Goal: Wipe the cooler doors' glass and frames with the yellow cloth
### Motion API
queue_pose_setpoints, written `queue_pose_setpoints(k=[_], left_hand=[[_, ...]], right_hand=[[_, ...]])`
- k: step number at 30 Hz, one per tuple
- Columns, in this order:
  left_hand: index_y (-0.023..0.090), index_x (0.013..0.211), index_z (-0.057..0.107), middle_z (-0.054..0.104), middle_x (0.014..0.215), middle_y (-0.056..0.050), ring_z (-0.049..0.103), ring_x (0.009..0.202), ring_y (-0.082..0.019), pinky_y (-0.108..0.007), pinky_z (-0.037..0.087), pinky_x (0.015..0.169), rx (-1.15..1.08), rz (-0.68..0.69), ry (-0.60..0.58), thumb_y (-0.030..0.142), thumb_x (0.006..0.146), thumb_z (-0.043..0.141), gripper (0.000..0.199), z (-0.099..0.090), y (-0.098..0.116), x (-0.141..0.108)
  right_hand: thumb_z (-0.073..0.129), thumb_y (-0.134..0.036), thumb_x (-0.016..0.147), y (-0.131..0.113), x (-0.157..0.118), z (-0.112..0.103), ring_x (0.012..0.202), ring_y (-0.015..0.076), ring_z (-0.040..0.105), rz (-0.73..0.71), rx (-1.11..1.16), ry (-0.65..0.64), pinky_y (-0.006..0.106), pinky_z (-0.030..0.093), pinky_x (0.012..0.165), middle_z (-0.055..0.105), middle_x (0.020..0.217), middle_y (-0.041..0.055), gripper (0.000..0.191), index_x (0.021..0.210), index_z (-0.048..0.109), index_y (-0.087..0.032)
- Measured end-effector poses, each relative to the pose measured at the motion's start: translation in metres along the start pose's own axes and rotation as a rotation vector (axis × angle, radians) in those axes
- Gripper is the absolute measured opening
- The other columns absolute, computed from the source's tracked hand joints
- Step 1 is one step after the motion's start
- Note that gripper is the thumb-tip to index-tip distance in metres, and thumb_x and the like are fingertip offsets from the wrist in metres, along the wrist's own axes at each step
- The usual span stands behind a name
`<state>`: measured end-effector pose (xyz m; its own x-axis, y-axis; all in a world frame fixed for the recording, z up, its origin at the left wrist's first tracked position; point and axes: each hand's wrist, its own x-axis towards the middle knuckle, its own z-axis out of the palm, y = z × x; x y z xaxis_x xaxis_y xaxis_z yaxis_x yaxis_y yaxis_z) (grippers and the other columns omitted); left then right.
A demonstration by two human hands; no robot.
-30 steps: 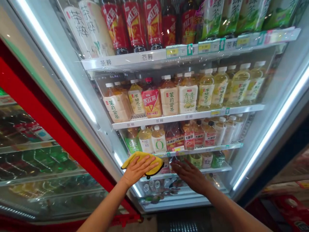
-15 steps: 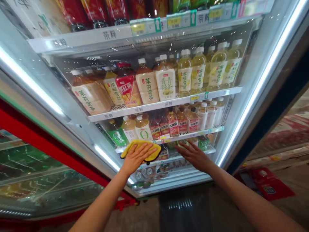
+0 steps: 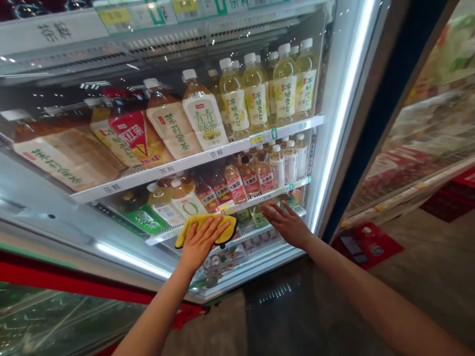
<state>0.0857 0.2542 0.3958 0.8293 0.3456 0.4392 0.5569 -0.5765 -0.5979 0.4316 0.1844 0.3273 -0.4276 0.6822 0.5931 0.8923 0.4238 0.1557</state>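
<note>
In the head view, the person's left hand [image 3: 200, 243] lies over a yellow cloth [image 3: 229, 231], fingers extended and slightly spread across its top rather than curled around it. The cloth is low in front of the drinks cooler [image 3: 256, 274] and seems to be held flat to its clear front by the palm, though actual contact is hard to confirm. The right hand [image 3: 285, 222] carries nothing; its fingers fan out near the lower shelves, also apparently at the clear front.

As for progress, the cloth appears to be in use, but nothing visible separates treated parts from untouched parts, so what is done and what is left cannot be told.

Counted: 2 hands, 1 cloth and 2 bright light strips [image 3: 346, 99], at the right and lower left. On the large middle shelf, 4 pale yellow bottles [image 3: 285, 94] stand in front at the right. On the shelf below are 5 red-labelled bottles [image 3: 249, 182] and 3 white bottles [image 3: 290, 160] in front. Bottles behind them overlap too much to count.
</note>
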Motion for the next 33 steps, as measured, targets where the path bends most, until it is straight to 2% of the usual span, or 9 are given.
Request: queue_pose_setpoints(k=[2,6,9,13,18,21,23,28,33], left_hand=[[0.041,0.160,0.019,0.023,0.167,0.003,-0.003,0.158,-0.015,-0.046,-0.011,0.128,-0.012,-0.113,0.046,0.013,0.079,0.072,0.101,-0.004,-0.007,0.006],[0.035,0.162,0.015,0.007,0.169,-0.006,-0.012,0.157,-0.028,-0.064,-0.015,0.122,-0.026,-0.270,0.104,0.020,0.075,0.080,0.110,-0.009,0.013,0.068],[0.035,0.161,0.020,0.014,0.169,-0.005,-0.011,0.157,-0.026,-0.059,-0.017,0.122,-0.020,-0.138,0.089,0.026,0.077,0.080,0.104,-0.008,0.033,0.100],[0.038,0.160,0.024,0.027,0.165,0.000,-0.004,0.157,-0.016,-0.045,-0.013,0.127,0.004,0.080,0.031,0.024,0.083,0.073,0.092,-0.012,0.024,0.086],[0.039,0.161,0.019,0.015,0.168,-0.003,-0.001,0.158,-0.022,-0.054,-0.009,0.127,-0.033,-0.153,0.106,0.024,0.082,0.075,0.097,-0.033,0.007,0.105],[0.032,0.162,0.014,-0.001,0.169,-0.010,-0.010,0.156,-0.034,-0.069,-0.010,0.121,-0.032,-0.300,0.162,0.032,0.079,0.080,0.107,-0.038,0.028,0.151],[0.031,0.162,0.016,0.001,0.169,-0.009,-0.014,0.156,-0.032,-0.067,-0.012,0.122,-0.004,-0.210,0.125,0.033,0.078,0.081,0.107,-0.032,0.044,0.170],[0.034,0.160,0.030,0.018,0.168,0.002,-0.008,0.157,-0.016,-0.041,-0.005,0.129,0.075,0.351,-0.064,0.029,0.087,0.067,0.082,-0.018,0.042,0.137],[0.039,0.160,0.024,0.028,0.165,0.003,0.003,0.157,-0.013,-0.041,-0.006,0.129,0.050,0.122,-0.013,0.018,0.088,0.061,0.084,-0.026,0.024,0.117]], right_hand=[[0.049,-0.005,0.092,0.009,0.001,-0.007,0.154,0.0303,0.027,0.048,0.001,0.010,0.058,0.025,0.124,0.033,0.166,0.0060,0.063,0.153,0.044,-0.016],[0.049,-0.005,0.092,0.014,0.009,-0.012,0.156,0.0299,0.023,0.095,0.025,0.049,0.057,0.026,0.124,0.033,0.166,0.0075,0.065,0.156,0.039,-0.016],[0.048,-0.005,0.093,0.013,0.007,-0.005,0.156,0.0288,0.023,0.075,0.034,0.075,0.056,0.026,0.124,0.034,0.166,0.0064,0.065,0.156,0.039,-0.017],[0.050,-0.004,0.092,0.024,0.000,-0.005,0.154,0.0291,0.028,0.062,0.010,0.080,0.058,0.026,0.124,0.033,0.166,0.0033,0.065,0.154,0.042,-0.021],[0.050,0.000,0.089,0.055,0.003,-0.028,0.154,0.0309,0.028,0.152,0.000,0.103,0.061,0.026,0.123,0.036,0.165,0.0055,0.069,0.154,0.043,-0.023],[0.050,0.002,0.087,0.065,0.003,-0.031,0.154,0.0312,0.027,0.157,0.003,0.112,0.062,0.025,0.123,0.037,0.165,0.0067,0.071,0.154,0.044,-0.022],[0.050,0.003,0.085,0.068,-0.002,-0.026,0.155,0.0306,0.027,0.146,0.003,0.117,0.061,0.025,0.123,0.036,0.165,0.0064,0.075,0.155,0.042,-0.022],[0.051,0.003,0.082,0.077,-0.022,-0.014,0.155,0.0282,0.026,0.097,0.012,0.089,0.060,0.023,0.124,0.033,0.166,0.0047,0.079,0.155,0.041,-0.025],[0.050,0.004,0.081,0.092,-0.033,-0.021,0.155,0.0288,0.027,0.138,0.027,0.048,0.060,0.025,0.123,0.032,0.167,0.0027,0.080,0.155,0.041,-0.026]])
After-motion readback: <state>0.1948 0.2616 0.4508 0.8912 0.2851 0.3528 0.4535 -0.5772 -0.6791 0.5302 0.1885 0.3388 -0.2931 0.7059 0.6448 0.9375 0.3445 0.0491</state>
